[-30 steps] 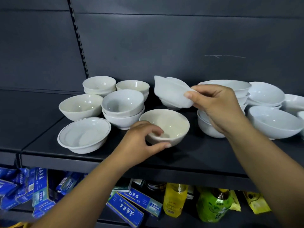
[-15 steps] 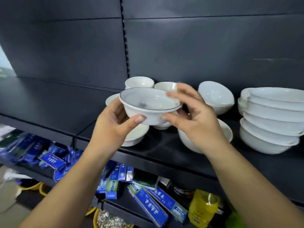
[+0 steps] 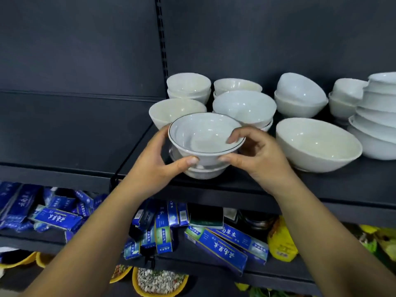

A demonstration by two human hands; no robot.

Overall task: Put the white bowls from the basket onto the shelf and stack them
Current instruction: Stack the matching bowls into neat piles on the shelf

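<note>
Head view: you are gripping a dark-rimmed white bowl point(image 3: 205, 136) between your left hand point(image 3: 154, 166) and right hand point(image 3: 257, 159), lowering it onto the lower bowl point(image 3: 203, 173) at the front of the shelf point(image 3: 342, 185). Several stacks of bowls point(image 3: 375, 116) are already sitting around it. The basket is out of sight, so you cannot tell how many remain.

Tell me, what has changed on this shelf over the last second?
The left hand let go of the cream bowl and joined the right hand; both now hold the rimmed bowl. Half a second ago it was raised in the air; it has come down over the lower bowl at the front of the shelf. The other stacks stayed put.
</note>
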